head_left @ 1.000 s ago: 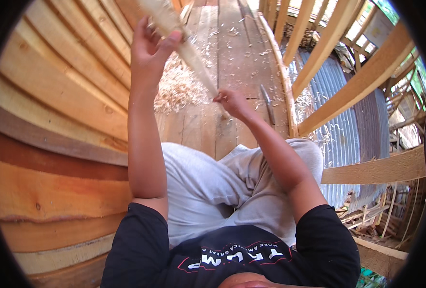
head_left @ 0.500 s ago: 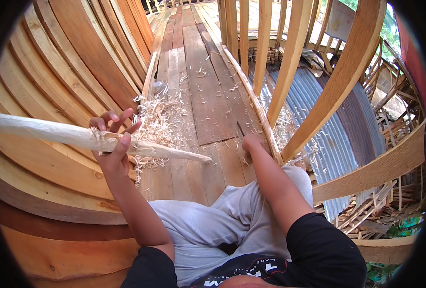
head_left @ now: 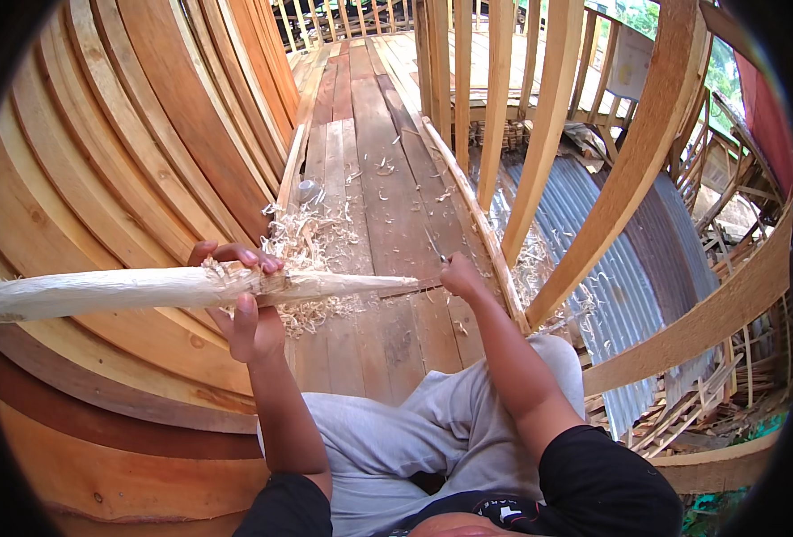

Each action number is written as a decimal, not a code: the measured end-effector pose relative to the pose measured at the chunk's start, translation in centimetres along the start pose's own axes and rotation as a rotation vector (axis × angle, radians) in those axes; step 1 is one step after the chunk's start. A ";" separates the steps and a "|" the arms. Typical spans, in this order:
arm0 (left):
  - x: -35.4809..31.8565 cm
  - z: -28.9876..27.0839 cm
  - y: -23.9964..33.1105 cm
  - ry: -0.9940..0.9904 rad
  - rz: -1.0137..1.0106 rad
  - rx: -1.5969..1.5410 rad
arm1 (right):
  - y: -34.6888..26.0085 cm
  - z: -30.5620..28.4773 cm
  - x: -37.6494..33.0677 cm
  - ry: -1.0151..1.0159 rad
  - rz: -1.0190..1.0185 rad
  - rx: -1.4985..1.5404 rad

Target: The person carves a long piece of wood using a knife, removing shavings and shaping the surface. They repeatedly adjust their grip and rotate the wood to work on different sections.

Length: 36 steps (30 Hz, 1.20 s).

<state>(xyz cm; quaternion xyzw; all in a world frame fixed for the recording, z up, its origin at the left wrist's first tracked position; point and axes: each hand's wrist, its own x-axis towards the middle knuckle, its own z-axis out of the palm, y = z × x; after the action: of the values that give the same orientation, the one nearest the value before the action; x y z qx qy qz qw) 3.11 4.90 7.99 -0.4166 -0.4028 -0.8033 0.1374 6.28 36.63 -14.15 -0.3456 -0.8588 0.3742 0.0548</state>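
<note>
A pale, whittled wooden pole [head_left: 128, 292] lies across the left of the view, its tapered tip pointing right. My left hand [head_left: 255, 333] is closed around it where the thick part meets the taper; rough, frayed bark shows at the grip. In my right hand [head_left: 461, 276], a little beyond and to the right of the tip, is a knife [head_left: 433, 243]. Its narrow blade points away from me, apart from the pole, and the fist hides its handle. Curled wood shavings [head_left: 325, 234] lie heaped on the planks beyond my left hand.
A curved-looking plank wall [head_left: 119, 188] rises close on the left. To the right, upright wooden railing posts [head_left: 539, 134] border the plank floor [head_left: 396, 188]. Past them, lower down, is a corrugated metal sheet [head_left: 593, 259]. A small greyish round object [head_left: 307, 189] sits near the shavings.
My left hand and the pole have shifted right, and the pole now lies nearly level. My right hand has come into fuller view with the knife blade showing. The view has tilted slightly upward.
</note>
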 end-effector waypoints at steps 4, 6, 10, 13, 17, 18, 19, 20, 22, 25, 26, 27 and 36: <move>-0.5 0.6 -3.1 -0.029 -0.028 -0.126 | -2.1 -0.4 -1.3 0.074 -0.075 0.228; -1.0 0.3 -4.9 -0.033 -0.064 -0.180 | -2.7 -0.1 -1.3 0.127 -0.131 0.240; -1.8 0.2 -7.4 -0.053 -0.051 -0.155 | -4.6 0.4 -2.1 0.096 -0.155 0.458; -2.1 0.8 -8.5 -0.057 -0.060 -0.149 | -5.0 1.0 -2.1 0.078 -0.177 0.522; -2.6 1.3 -9.7 -0.098 -0.130 -0.169 | -5.3 1.6 -1.6 0.070 -0.241 0.528; -2.8 1.5 -10.0 -0.111 -0.140 -0.173 | -5.2 1.5 -1.6 -0.054 -0.141 0.614; -3.3 0.8 -9.9 -0.113 -0.155 -0.155 | -6.9 0.7 -3.6 -0.205 -0.037 0.699; -3.5 0.8 -10.0 -0.122 -0.155 -0.156 | -7.8 -0.2 -4.7 -0.334 0.066 0.778; -3.6 1.4 -10.3 -0.150 -0.161 -0.173 | -7.7 -0.2 -4.8 -0.358 0.137 0.866; -3.3 1.8 -9.9 -0.209 -0.188 -0.173 | -7.4 -0.5 -4.7 -0.455 0.255 1.093; -3.2 1.7 -9.6 -0.237 -0.203 -0.158 | -7.3 -0.5 -4.6 -0.497 0.298 1.183; -2.9 1.2 -9.2 -0.259 -0.193 -0.058 | -7.3 -0.5 -4.5 -0.501 0.266 1.197; 0.1 2.5 -1.4 -0.261 0.140 0.125 | -6.3 -0.5 -3.0 -0.385 0.251 1.277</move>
<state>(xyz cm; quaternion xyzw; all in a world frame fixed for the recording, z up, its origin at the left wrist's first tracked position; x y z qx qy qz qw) 3.60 7.71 8.14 -0.5350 -0.4365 -0.7042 0.1652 5.22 32.00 -9.06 -0.2698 -0.4174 0.8663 0.0505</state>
